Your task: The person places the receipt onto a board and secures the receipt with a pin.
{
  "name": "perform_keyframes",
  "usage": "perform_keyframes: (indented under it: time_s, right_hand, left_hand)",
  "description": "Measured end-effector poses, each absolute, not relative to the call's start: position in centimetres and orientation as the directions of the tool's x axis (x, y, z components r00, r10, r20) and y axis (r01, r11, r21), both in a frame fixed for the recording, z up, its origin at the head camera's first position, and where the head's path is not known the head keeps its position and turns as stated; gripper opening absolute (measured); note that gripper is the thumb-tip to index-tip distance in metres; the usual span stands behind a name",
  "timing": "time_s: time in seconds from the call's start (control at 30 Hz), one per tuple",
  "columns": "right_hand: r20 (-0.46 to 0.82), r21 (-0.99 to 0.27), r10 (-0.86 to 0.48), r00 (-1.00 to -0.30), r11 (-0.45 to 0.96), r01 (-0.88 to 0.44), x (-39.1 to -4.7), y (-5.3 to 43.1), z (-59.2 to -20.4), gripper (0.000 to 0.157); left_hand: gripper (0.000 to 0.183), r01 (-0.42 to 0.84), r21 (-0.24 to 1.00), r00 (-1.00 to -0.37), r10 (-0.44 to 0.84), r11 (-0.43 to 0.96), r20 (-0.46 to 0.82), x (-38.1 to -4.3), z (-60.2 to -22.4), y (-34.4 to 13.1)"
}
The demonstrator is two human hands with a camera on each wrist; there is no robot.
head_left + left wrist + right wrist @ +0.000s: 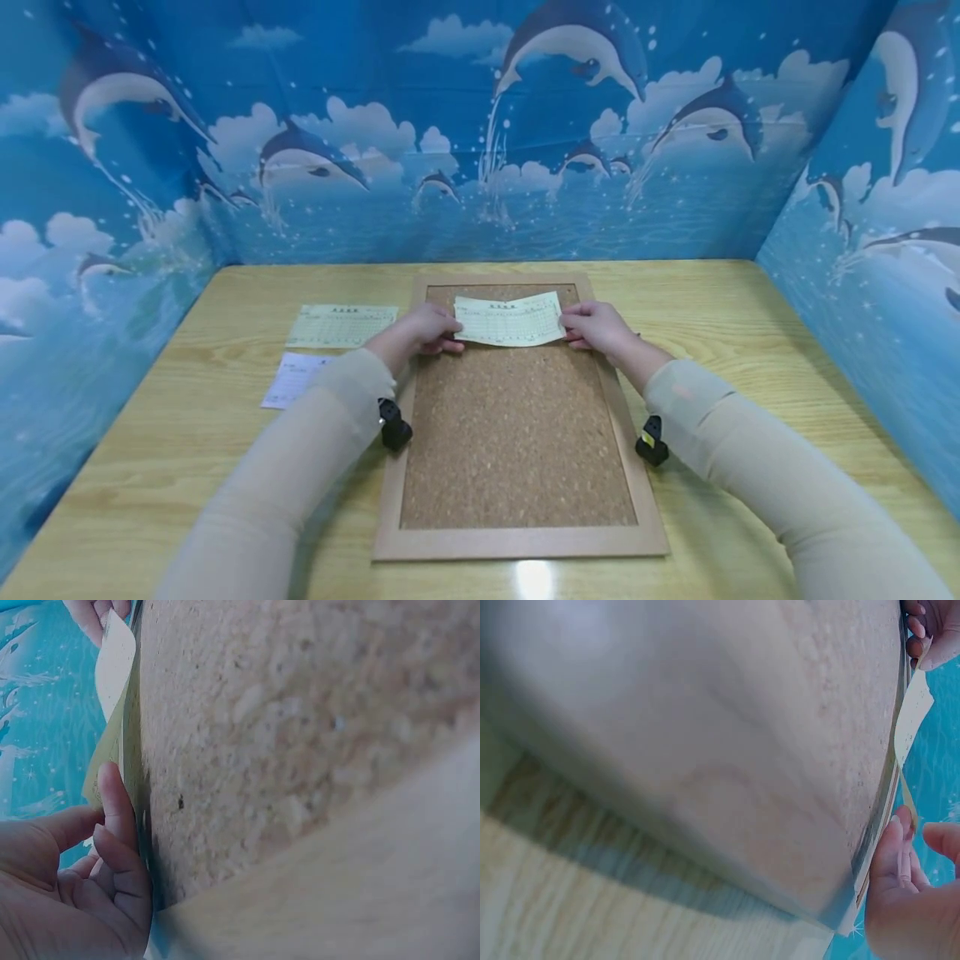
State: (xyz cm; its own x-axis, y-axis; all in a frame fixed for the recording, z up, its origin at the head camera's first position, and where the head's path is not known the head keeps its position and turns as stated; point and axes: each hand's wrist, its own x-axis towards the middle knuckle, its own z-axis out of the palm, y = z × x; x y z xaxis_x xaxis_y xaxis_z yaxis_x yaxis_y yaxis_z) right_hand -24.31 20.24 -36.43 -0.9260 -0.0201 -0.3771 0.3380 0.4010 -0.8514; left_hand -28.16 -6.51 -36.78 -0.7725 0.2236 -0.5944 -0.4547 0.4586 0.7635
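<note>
A pale yellow-green printed form [510, 320], ruled with a grid, is stretched between both hands over the upper part of a framed cork board [517, 442]. My left hand [432, 327] pinches its left end between thumb and fingers. At the right end, my right hand [596, 325] grips the form's edge. The paper bows in the middle, its lower edge curving down; in the left wrist view the form [112, 671] looks curled between the hands. The left hand [82, 877] sits close to the board's surface there, as does the right hand [907, 892] in the right wrist view.
A similar green form [341, 326] lies on the wooden table [750, 333] left of the board. Below it is a whitish slip [292, 379], partly covered by the left sleeve. A blue dolphin-print curtain [450, 125] closes off the back and sides.
</note>
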Motion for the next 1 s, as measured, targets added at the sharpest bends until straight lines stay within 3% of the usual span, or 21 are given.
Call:
perform_keyframes:
  time_s: [0.17, 0.33, 0.5, 0.63, 0.77, 0.87, 1.0]
  right_hand:
    - [-0.371, -0.854, -0.052, -0.927, 0.411, 0.319, -24.5, 20.2, -36.7, 0.043]
    - [-0.341, -0.861, -0.057, -0.938, 0.420, 0.288, -24.3, 20.0, -36.7, 0.032]
    - [-0.320, -0.863, -0.068, -0.945, 0.433, 0.261, -24.1, 20.0, -36.6, 0.030]
    - [-0.337, -0.844, -0.060, -0.940, 0.463, 0.273, -24.2, 19.9, -36.7, 0.034]
    - [-0.347, -0.832, -0.062, -0.936, 0.480, 0.277, -24.4, 20.0, -36.9, 0.035]
    - [-0.352, -0.830, -0.064, -0.934, 0.483, 0.280, -24.5, 20.0, -37.0, 0.036]
    - [-0.346, -0.830, -0.061, -0.936, 0.484, 0.275, -24.7, 20.0, -37.2, 0.036]
  left_hand:
    - [0.019, -0.452, 0.758, -0.781, 0.201, 0.471, -0.591, -28.3, -36.5, -7.0]
    - [0.020, -0.421, 0.764, -0.799, 0.198, 0.489, -0.568, -28.4, -36.0, -7.2]
    - [0.022, -0.265, 0.739, -0.860, 0.194, 0.620, -0.471, -27.9, -35.3, -7.3]
    - [0.034, 0.044, 0.543, -0.917, 0.250, 0.839, -0.312, -26.9, -35.0, -6.8]
    - [0.059, 0.316, 0.277, -0.883, 0.388, 0.908, -0.264, -25.5, -35.3, -5.8]
    - [0.072, 0.393, 0.198, -0.826, 0.439, 0.898, -0.353, -24.5, -35.7, -5.1]
    - [0.075, 0.409, 0.141, -0.798, 0.428, 0.902, -0.425, -23.8, -36.1, -4.3]
